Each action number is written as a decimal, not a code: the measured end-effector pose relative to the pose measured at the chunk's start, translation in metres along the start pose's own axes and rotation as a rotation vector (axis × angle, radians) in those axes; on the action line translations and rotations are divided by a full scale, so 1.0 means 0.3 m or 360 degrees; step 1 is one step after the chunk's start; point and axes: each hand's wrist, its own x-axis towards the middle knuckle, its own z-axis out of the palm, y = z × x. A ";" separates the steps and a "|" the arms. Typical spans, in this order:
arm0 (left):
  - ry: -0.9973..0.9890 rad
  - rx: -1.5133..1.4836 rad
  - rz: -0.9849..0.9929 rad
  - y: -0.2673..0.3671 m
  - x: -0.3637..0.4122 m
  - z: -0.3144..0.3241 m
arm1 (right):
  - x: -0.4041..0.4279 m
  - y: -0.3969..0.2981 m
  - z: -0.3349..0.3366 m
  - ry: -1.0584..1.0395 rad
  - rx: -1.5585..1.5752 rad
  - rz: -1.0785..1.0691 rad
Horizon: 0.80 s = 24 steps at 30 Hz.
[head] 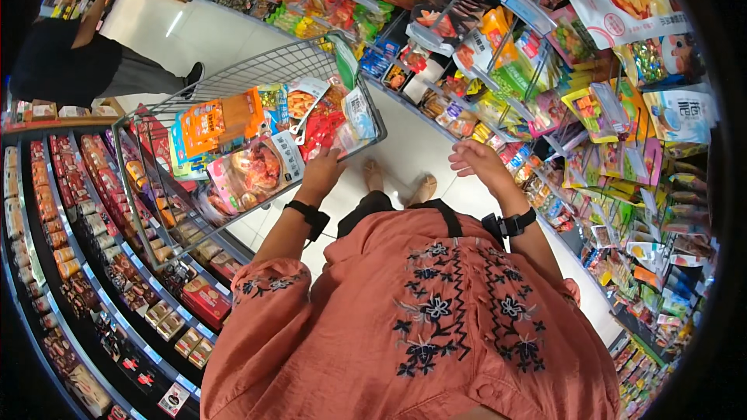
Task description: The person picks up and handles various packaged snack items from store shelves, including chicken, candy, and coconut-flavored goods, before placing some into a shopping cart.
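My left hand rests at the near side of a wire shopping cart, beside a red package; whether its fingers close on the rim or on the package is unclear. In the cart lie orange snack packets, a pink and black pouch with a meat picture, a white pouch picturing food and a pale blue and white pouch. My right hand is raised in the air between the cart and the right-hand shelves, fingers apart, holding nothing.
Hanging snack pouches and trays of small packets fill the display at the right. Curved-looking shelves with boxed and packaged goods stand at the left, close by the cart. Another person in dark clothes stands beyond the cart at upper left.
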 end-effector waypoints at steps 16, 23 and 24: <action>0.0016 0.0049 -0.0273 -0.117 -0.177 0.013 | 0.107 -0.016 0.048 -0.0104 -0.0039 -0.0031; 0.0084 0.0024 -0.0237 -0.136 -0.128 -0.002 | 0.107 0.012 0.051 -0.0172 -0.0110 0.0016; 0.0101 0.0024 -0.0223 -0.134 -0.109 -0.010 | 0.108 0.010 0.051 -0.0160 -0.0115 -0.0002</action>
